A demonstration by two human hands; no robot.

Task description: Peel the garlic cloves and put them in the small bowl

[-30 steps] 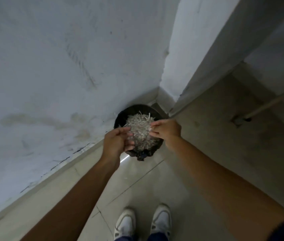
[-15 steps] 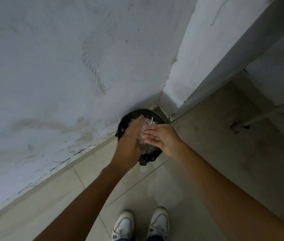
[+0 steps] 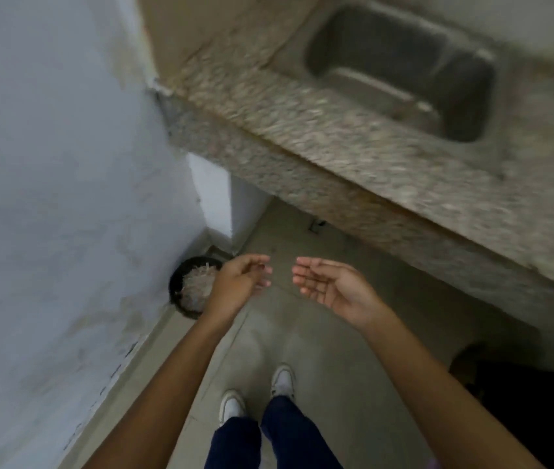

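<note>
**Both hands empty above the floor, bin of peels at the wall**

Head view, looking down. Frame blurred, most of all along the counter.

Left hand: held out over the floor, fingers loosely curled, nothing in them. It overlaps the right edge of the bin in this view; whether it touches the rim, cannot tell.

Right hand: palm turned up and toward the left hand, fingers relaxed and nearly straight, nothing held. The two hands are near each other, fingertips apart with bare floor showing between them.

Bin: dark, round, standing on the floor in the corner against the pale wall. It is filled with a heap of pale, papery shreds that look like garlic peels. No garlic cloves and no small bowl can be made out anywhere in view.

Surroundings: a speckled stone counter runs across the upper right, with a metal sink set into it. Below the counter, a white support panel meets the wall beside the bin. A dark shape sits on the floor at lower right, too blurred to name.

Person: two white shoes and dark blue trouser legs at the bottom centre, standing on the tiled floor between wall and counter
</note>
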